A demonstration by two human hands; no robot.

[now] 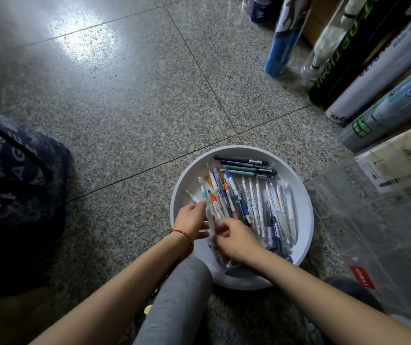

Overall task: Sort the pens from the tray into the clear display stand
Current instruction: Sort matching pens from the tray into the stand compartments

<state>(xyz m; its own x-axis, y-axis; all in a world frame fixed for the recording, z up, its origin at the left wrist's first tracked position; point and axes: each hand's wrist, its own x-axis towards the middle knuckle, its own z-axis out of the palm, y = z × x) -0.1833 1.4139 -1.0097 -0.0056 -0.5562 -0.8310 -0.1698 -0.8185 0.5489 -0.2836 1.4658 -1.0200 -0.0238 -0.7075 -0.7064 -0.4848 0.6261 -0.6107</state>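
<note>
Pens [249,195] lie heaped in a round white tray [307,195] on the speckled stone floor [124,120], most of them pointing away from the person and four dark ones lying crosswise at the far side. The step in hand looks like the picking: both hands are low over the near left part of the tray, working on a small bunch of pens [210,217] that stands a little proud of the heap. The left hand [192,220] (a red string bracelet [184,235] on its wrist) pinches the bunch from the left, and the right hand [239,242] has its fingers curled round the near ends of the same pens. How many pens are in the bunch I cannot tell.

The clear display stand [373,232] stands on the floor just to the right of the tray, with a red label [362,276] on its near edge; through its walls I can make out no pens in it, though glare makes that uncertain. By that reckoning the sorting is near its beginning, with nearly all the stock left in the tray.

The next move calls for squaring the bunch so that the tips face one way, lifting it free without dragging neighbours along, then carrying it rightward over the tray rim to a compartment of the stand. Loose pens could slip out in transit.
</note>
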